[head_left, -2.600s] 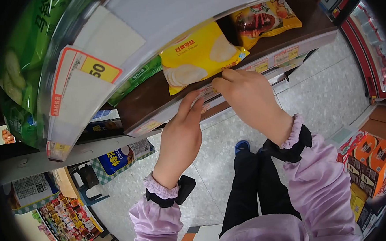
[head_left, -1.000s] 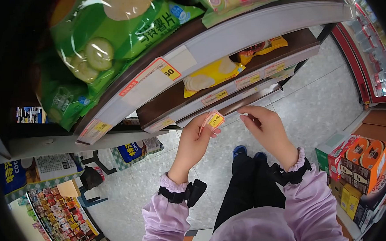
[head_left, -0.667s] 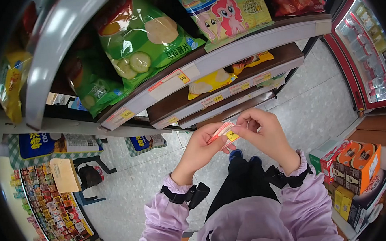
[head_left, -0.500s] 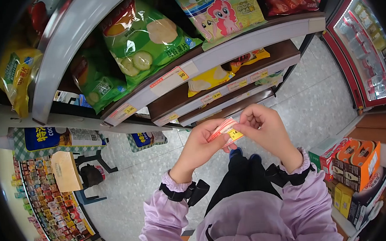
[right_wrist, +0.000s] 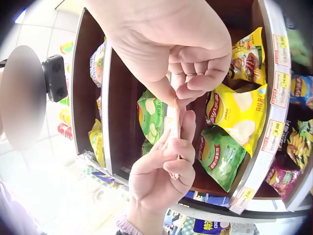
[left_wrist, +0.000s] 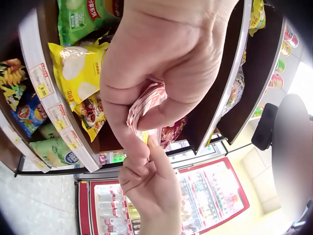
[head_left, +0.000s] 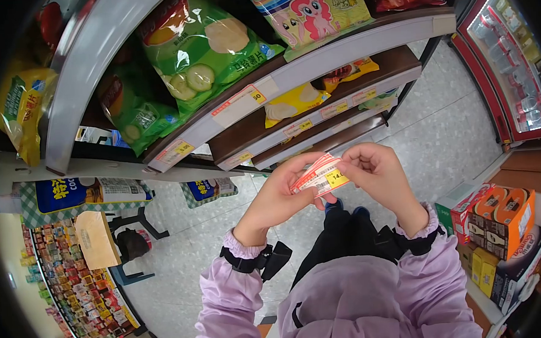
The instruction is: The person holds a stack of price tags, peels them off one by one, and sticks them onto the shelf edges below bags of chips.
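In the head view, my left hand (head_left: 275, 196) holds a small stack of red-and-white price tags (head_left: 327, 177) between thumb and fingers, slightly fanned. The front tag has a yellow patch with a price starting with 14. My right hand (head_left: 379, 178) pinches the right edge of the tags between thumb and index finger, its other fingers curled in. Seen from the left wrist, the layered edges of the tags (left_wrist: 146, 105) show inside the left hand's grip. The right wrist view shows the tags (right_wrist: 172, 117) nearly edge-on between both hands.
Ahead stand curved shelves with green chip bags (head_left: 198, 55), a cartoon-pony bag (head_left: 311, 18) and a yellow chip bag (head_left: 294, 104). Price labels line the shelf rail (head_left: 298, 65). A red-framed drinks fridge (head_left: 492, 93) and stacked boxes (head_left: 503, 223) stand at right.
Both hands have left the lower shelf's rail and drawn back towards the body. The right hand, apart from the tags a second ago, now pinches their edge, and the stack is more fanned.
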The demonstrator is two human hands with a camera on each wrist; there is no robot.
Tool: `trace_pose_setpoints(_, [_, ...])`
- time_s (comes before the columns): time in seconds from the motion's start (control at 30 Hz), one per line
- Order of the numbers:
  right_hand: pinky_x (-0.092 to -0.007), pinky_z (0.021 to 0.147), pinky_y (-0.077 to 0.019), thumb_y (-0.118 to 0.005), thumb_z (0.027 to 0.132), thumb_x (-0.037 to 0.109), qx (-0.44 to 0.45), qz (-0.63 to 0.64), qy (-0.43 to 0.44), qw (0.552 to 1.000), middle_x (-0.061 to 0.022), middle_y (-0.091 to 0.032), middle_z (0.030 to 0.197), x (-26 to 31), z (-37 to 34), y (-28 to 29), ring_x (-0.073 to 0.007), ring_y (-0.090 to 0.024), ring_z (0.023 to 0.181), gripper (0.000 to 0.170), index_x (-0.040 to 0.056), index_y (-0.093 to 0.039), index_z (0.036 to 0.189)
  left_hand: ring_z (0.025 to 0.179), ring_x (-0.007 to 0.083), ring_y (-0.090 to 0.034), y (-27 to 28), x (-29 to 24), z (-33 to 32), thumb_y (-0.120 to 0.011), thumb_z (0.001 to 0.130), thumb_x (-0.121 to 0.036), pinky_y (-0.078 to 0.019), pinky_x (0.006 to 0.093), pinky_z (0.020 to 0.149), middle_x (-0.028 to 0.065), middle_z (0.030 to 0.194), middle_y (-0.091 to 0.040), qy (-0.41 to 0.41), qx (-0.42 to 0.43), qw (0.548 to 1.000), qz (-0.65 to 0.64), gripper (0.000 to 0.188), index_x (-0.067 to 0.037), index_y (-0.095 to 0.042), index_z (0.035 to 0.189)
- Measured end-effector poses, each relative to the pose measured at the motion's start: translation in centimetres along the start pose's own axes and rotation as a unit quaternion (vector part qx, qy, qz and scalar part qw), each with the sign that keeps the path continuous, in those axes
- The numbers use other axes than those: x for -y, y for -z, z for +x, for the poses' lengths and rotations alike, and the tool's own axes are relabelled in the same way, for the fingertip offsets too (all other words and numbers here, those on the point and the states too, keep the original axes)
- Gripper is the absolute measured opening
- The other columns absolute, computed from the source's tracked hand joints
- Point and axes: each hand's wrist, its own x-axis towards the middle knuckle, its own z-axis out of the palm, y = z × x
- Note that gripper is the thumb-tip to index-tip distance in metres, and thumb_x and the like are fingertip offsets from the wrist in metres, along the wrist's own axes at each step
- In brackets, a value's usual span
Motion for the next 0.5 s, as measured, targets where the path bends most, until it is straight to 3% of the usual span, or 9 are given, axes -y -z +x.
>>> trace_pose_setpoints(0.17, [-0.0163,0.051,-0.0393,-0.062,0.084,0.008,-0.006,0.011,0.009,1.000,0.0002,-0.059,0.070,-0.1,0.2,-0.4,-0.0012,-0.049,0.058,0.010,-0.0016,-0.059,0.084,0.085,0.0194,-0.063,0.7,-0.5,-0.1,-0.047,0.082,0.006,-0.0515,0.0274,0.066,0.0130,0.109,-0.055,0.013,0.027,0.999,0.020,0.048,0.001,-0.035,0.129])
trace_pose_setpoints(0.5, [-0.0155,0.051,-0.0384,-0.065,0.081,0.009,-0.014,0.004,0.011,1.000,0.0026,-0.056,0.069,-0.4,0.3,-1.7,-0.0005,-0.048,0.058,0.012,0.0001,-0.058,0.083,0.086,0.0193,-0.062,2.1,-1.2,-0.4,-0.048,0.083,0.005,-0.0514,0.0284,0.068,0.0122,0.114,-0.053,0.008,0.041,0.999,0.022,0.049,0.001,-0.035,0.130])
